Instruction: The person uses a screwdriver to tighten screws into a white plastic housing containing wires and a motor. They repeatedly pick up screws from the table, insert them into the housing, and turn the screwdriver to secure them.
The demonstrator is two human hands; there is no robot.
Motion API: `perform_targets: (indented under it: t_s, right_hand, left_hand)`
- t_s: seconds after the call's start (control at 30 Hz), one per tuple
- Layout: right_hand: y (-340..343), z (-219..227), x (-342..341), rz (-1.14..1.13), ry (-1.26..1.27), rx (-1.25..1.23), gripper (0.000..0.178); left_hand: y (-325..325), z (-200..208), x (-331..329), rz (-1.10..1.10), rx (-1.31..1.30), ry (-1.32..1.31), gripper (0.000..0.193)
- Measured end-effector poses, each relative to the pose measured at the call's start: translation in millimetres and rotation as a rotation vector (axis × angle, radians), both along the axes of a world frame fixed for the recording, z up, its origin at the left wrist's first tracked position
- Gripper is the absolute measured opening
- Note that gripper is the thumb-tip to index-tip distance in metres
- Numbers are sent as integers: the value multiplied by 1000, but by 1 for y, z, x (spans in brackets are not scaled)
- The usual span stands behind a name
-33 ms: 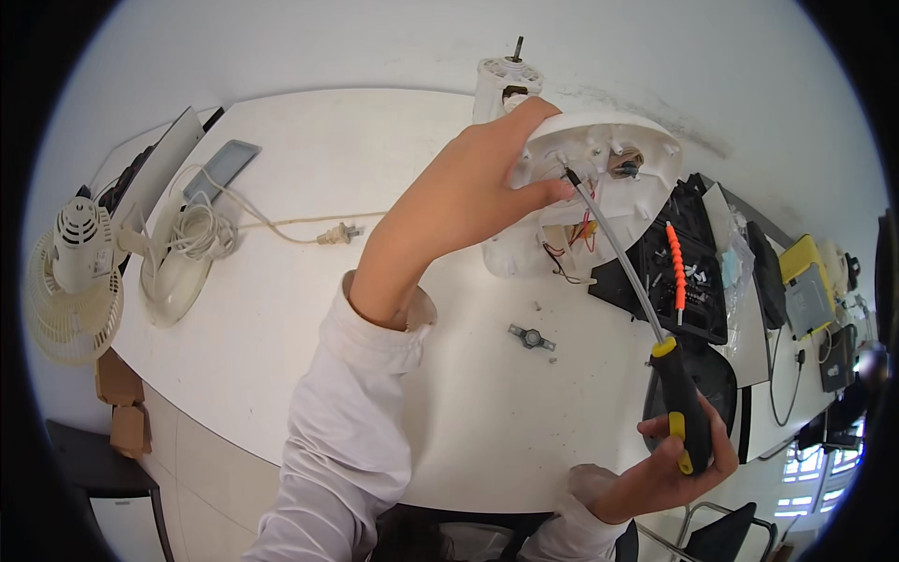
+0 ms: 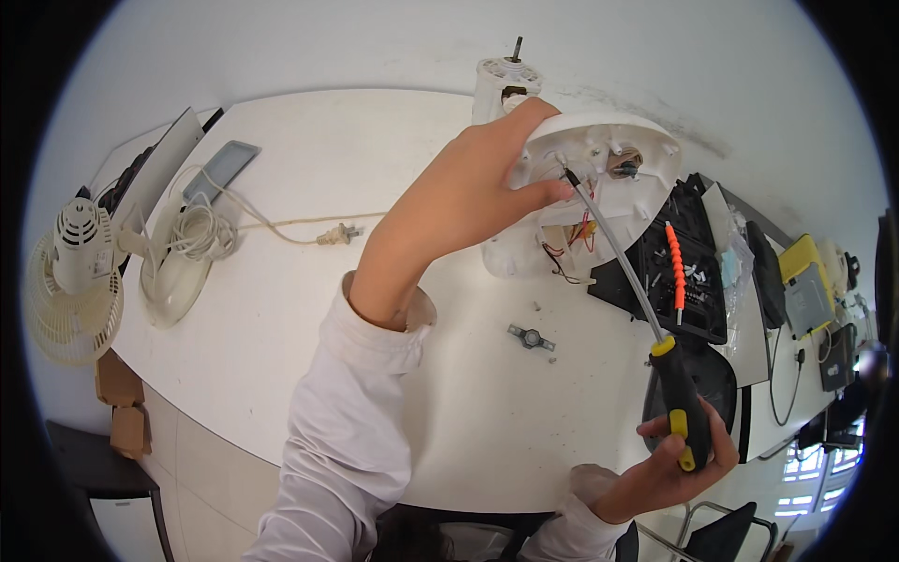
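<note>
My left hand (image 2: pixel 464 201) grips the rim of a white plastic fan housing (image 2: pixel 623 155), which is tilted up so its open inside faces me. My right hand (image 2: pixel 670 464) is shut on the black and yellow handle of a long screwdriver (image 2: pixel 681 412). The screwdriver's steel shaft (image 2: pixel 609 244) slants up and left, and its tip sits inside the housing beside my left fingertips. Red and yellow wires (image 2: pixel 573 242) hang from the housing's underside. A white motor column (image 2: pixel 501 80) stands just behind it.
A small metal part (image 2: pixel 531 337) lies on the white table (image 2: pixel 281 328). Right of the housing, a black tray (image 2: pixel 698 290) holds screws and an orange-handled screwdriver (image 2: pixel 672 262). At the left are a small white fan (image 2: pixel 70 272), a coiled cord (image 2: pixel 197 229), its plug (image 2: pixel 337 234) and a flat phone (image 2: pixel 222 169).
</note>
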State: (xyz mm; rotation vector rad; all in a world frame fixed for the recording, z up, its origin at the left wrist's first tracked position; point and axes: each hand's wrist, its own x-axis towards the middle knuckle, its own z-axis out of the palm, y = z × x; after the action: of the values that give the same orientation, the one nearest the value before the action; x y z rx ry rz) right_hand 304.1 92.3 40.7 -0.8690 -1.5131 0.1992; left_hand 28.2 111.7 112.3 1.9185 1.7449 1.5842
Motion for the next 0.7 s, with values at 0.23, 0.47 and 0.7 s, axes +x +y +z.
perform_targets:
  t_s: [0.23, 0.47, 0.7]
  right_hand:
    - [-5, 12, 2, 58, -68, -23, 44]
    - [-16, 12, 9, 77, -164, 25, 39]
    - [-13, 13, 2, -52, -190, 59, 32]
  left_hand:
    - [-3, 7, 2, -2, -97, 8, 46]
    - [-4, 7, 3, 16, -163, 1, 49]
    - [-2, 4, 1, -39, -138, 18, 45]
